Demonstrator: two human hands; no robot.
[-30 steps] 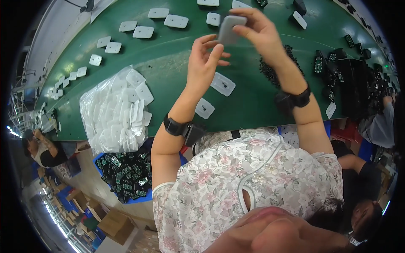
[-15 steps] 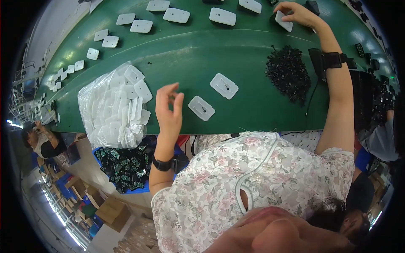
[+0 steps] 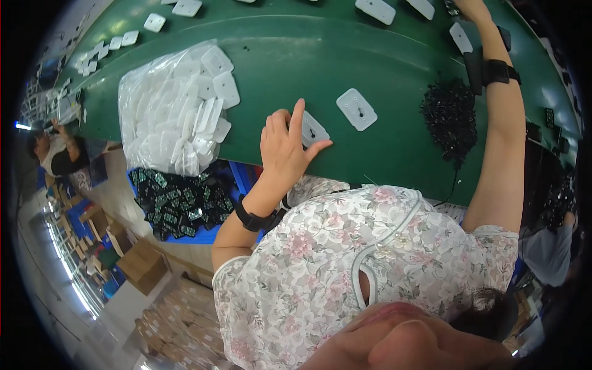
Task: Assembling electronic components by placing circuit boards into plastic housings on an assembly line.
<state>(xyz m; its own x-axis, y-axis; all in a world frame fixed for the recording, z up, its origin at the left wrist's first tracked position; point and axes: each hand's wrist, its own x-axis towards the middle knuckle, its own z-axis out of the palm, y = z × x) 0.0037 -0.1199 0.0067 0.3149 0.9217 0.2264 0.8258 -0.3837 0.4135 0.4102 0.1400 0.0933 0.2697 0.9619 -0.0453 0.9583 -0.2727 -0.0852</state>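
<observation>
Left grip (image 3: 285,143) is spread loose, thumb and index astride a white cover (image 3: 316,127) on the surface (image 3: 296,68), probably parked close for easy reach like the second cover (image 3: 356,110). Can't tell if my right grip (image 3: 473,9), cut off up top, holds anything.

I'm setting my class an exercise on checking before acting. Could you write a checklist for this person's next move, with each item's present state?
1. Left hand at the near white cover: ok, partly over it.
2. Left hand's grip firm: cannot tell.
3. Right hand fully in view: not ok, cut off by the top edge.
4. Far white cover flat on the green table, untouched: ok.
5. Pile of small black parts clear of both hands: ok.
</observation>
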